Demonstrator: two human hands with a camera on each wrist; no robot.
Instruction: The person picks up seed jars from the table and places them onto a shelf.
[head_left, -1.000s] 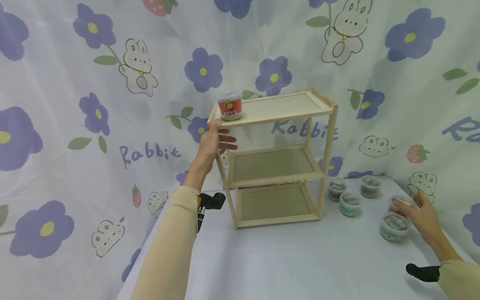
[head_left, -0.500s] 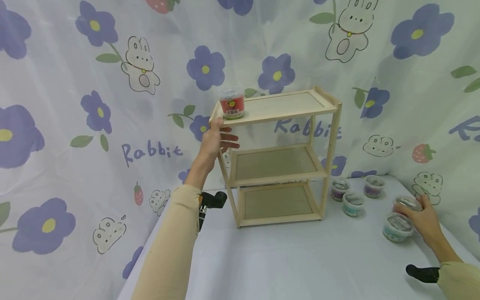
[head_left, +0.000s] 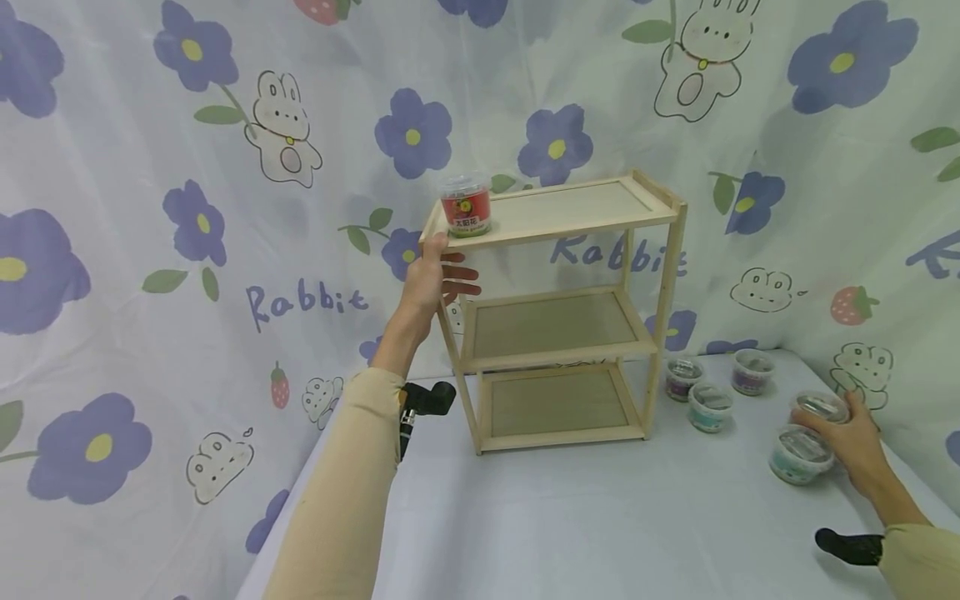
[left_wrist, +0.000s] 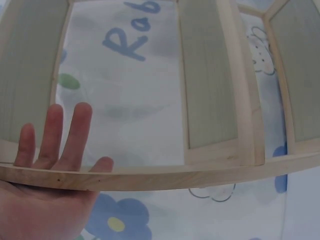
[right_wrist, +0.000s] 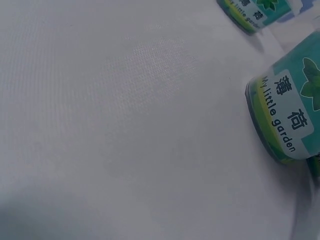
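My left hand (head_left: 426, 279) lies against the upper left corner of a wooden three-tier shelf (head_left: 555, 357). Its thumb touches the front corner, and its fingers point straight past the post; in the left wrist view they show beyond the wooden post (left_wrist: 150, 180). A clear-lidded planting-kit tub (head_left: 467, 212) with a red flower label stands on the top board near that hand. On the right, my right hand (head_left: 855, 437) grips another lidded tub (head_left: 821, 406) between thumb and fingers. Right in front of it sits a teal tub (head_left: 801, 458), whose mint label (right_wrist: 287, 112) faces the right wrist camera.
Beside the shelf's right leg stand a purple tub (head_left: 682, 379), a second teal tub (head_left: 708, 407) and another purple tub (head_left: 752, 371). A white cloth covers the table (head_left: 570, 517). Behind hangs a curtain (head_left: 315, 233) printed with flowers and rabbits.
My right hand has closed around the tub behind the teal one. My left hand has kept its place at the shelf corner. The whole head view has shifted slightly.
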